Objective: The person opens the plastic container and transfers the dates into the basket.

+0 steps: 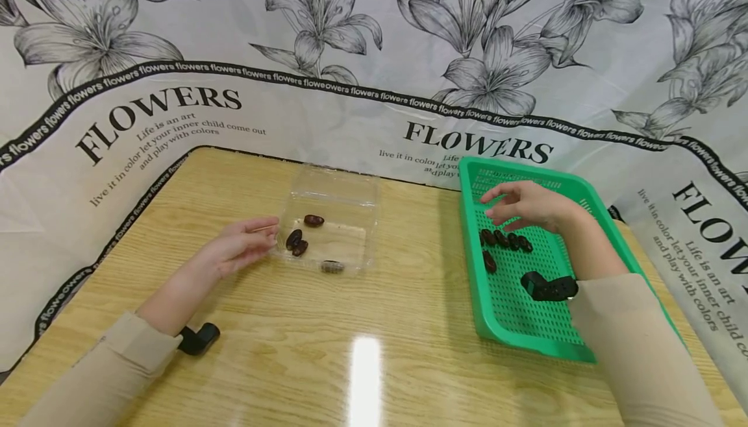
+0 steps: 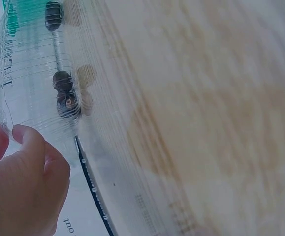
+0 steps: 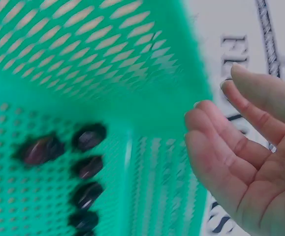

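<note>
Right, one box (image 1: 339, 239), four dates (image 1: 313, 220) inside, two of them just beside the left hand (image 1: 242, 245), whose thumb and finger pinch the box's edge. Across in the one basket (image 1: 514, 317), a row (image 1: 501, 239) of probably five dates, its end cropped up close, plus one apart, below the right hand (image 1: 528, 205), loosely spread and holding nothing.
</note>
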{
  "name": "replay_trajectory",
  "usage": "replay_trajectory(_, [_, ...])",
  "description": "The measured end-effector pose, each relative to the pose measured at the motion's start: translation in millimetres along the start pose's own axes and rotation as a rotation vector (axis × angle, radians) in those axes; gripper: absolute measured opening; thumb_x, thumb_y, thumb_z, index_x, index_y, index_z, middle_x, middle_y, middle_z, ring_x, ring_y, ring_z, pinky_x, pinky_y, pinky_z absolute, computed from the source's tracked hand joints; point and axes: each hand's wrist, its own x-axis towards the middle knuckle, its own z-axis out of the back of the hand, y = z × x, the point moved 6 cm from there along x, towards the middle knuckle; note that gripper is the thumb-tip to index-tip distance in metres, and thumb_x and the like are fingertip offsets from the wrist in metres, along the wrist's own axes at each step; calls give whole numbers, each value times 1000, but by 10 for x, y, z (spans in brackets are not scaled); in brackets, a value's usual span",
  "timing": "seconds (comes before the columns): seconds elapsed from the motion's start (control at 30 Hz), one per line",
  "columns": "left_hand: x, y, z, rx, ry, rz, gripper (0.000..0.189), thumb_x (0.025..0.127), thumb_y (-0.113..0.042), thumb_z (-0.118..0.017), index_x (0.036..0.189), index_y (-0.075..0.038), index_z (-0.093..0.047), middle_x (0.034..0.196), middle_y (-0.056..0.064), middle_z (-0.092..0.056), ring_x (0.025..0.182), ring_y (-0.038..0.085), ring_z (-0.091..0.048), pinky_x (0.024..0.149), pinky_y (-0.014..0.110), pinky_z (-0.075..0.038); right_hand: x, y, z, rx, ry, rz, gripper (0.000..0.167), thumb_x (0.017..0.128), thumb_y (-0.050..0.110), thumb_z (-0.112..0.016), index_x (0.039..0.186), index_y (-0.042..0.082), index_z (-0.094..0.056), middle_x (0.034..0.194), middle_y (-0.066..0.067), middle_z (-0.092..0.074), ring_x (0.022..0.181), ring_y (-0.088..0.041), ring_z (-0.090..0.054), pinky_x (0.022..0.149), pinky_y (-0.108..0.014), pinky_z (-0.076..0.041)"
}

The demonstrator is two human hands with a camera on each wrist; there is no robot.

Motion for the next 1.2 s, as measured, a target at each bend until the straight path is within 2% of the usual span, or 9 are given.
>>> replay_trajectory(0.13, [1, 0, 2, 0, 1, 0, 63, 91, 7, -48, 146, 6, -16, 148, 25, -15, 94, 5, -54, 76, 15, -48, 30, 281, -83, 22, 25, 73, 47, 90, 14, -63, 128, -5, -43, 98, -7, -58, 90, -19, -58, 79, -36, -53])
replay_trajectory(0.23, [0, 5, 4, 5, -1, 1, 63, 92, 6, -48, 146, 5, -16, 148, 24, -15, 94, 4, -54, 76, 15, -48, 81, 462, -202, 32, 57, 118, 43, 89, 12, -63, 125, -5, -46, 98, -11, -58, 89, -19, -57, 79, -38, -53])
replay_trajectory(0.57, [13, 15, -1, -10, 2, 1, 64, 91, 6, -49, 146, 5, -16, 147, 22, -18, 94, 5, -54, 76, 16, -48, 384, 866, -735, 2, 195, 182, 36, 89, 6, -60, 123, -3, -50, 96, -10, -59, 89, -22, -58, 82, -39, -52])
replay_trajectory(0.77, [17, 20, 13, -6, -1, 6, 64, 91, 7, -49, 146, 5, -16, 149, 23, -16, 93, 5, -54, 74, 15, -48, 606, 993, -1144, -19, 255, 202, 33, 88, 2, -59, 120, -2, -54, 95, -11, -61, 85, -20, -58, 84, -42, -51])
replay_trajectory(0.9, [16, 17, 23, -9, -2, 3, 65, 91, 6, -50, 146, 5, -16, 143, 21, -26, 92, 5, -55, 73, 16, -49, 761, 1031, -1425, -29, 288, 212, 34, 87, -3, -57, 121, -5, -53, 93, -12, -60, 83, -18, -57, 82, -38, -52])
replay_trajectory(1.07, [14, 22, 27, -24, -1, 4, 66, 90, 6, -51, 146, 5, -16, 131, 13, -39, 92, 6, -56, 73, 16, -49, 913, 1053, -1742, -42, 338, 213, 34, 87, -5, -56, 121, -9, -52, 90, -10, -59, 81, -15, -57, 81, -35, -52])
replay_trajectory(1.2, [15, 17, 16, -26, -2, 2, 66, 90, 6, -52, 146, 5, -16, 127, 10, -43, 92, 6, -56, 73, 16, -49, 983, 1073, -1936, -67, 352, 212, 33, 85, -7, -57, 118, -8, -55, 88, -9, -60, 72, -11, -53, 71, -28, -51])
